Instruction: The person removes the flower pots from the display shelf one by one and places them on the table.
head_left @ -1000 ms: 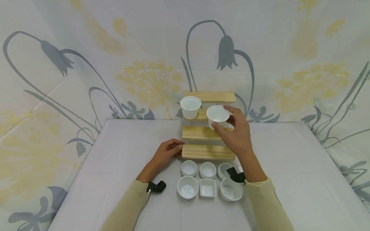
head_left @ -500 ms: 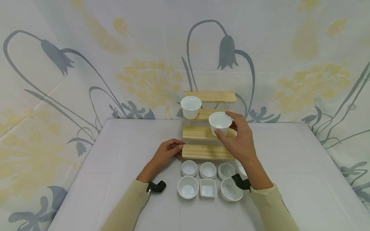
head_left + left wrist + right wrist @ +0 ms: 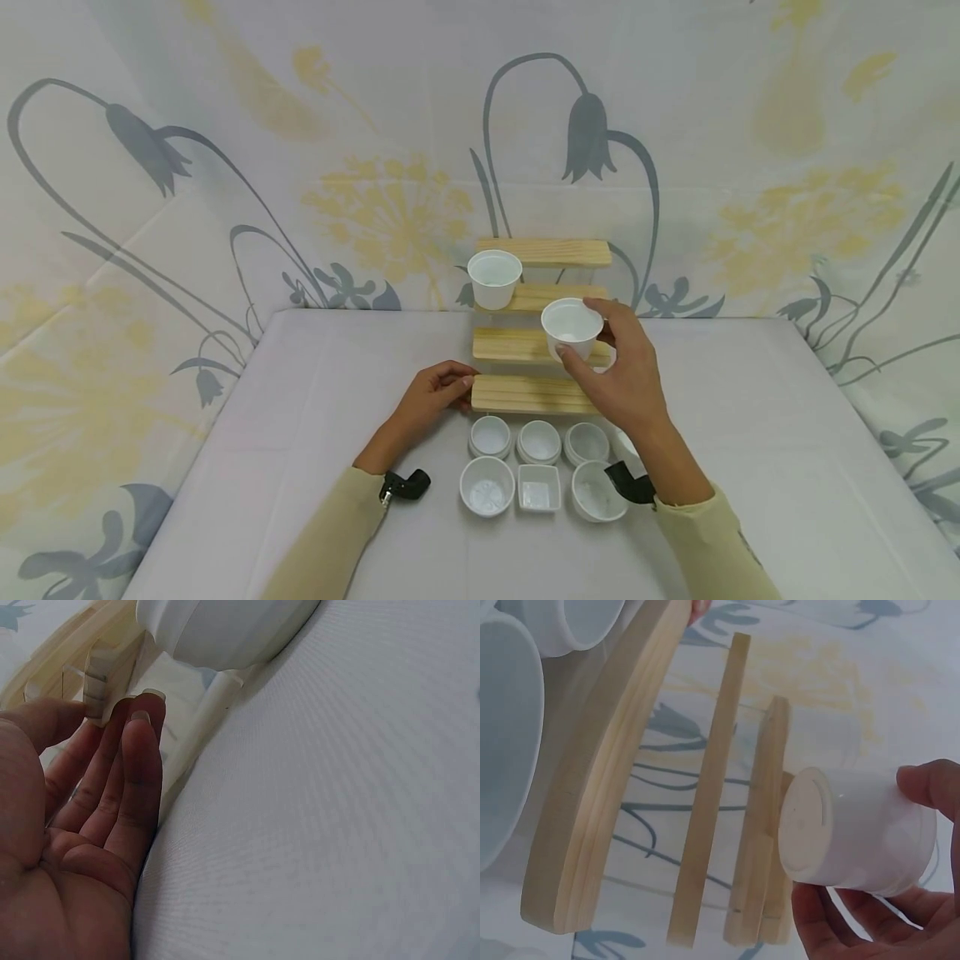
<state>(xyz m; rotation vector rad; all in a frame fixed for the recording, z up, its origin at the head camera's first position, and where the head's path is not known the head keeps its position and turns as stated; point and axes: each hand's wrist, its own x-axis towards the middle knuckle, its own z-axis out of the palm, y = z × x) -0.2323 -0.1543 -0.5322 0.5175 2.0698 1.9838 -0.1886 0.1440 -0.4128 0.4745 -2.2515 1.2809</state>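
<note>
My right hand [image 3: 626, 367] pinches a white round cup [image 3: 572, 323] between thumb and fingers, holding it above the third slat of a stepped wooden rack [image 3: 525, 344]. In the right wrist view the cup [image 3: 877, 829] lies sideways across the picture, its base toward the slats and apart from them. At the rack's lower left, my left hand [image 3: 431, 400] grips the end of the front slat [image 3: 536, 395], thumb on top and fingers beneath. A similar white cup [image 3: 494, 282] stands at the left on the second slat from the top.
In front of the rack stand several white dishes: small round bowls [image 3: 539, 442], larger bowls [image 3: 487, 487] and a square dish [image 3: 539, 489]. One more white piece is partly hidden behind my right wrist. A flower-printed cloth [image 3: 405, 100] hangs behind the white-covered table [image 3: 315, 350].
My right hand has brought its cup down and slightly toward me, from near the second slat to above the third. My left hand has stayed on the rack.
</note>
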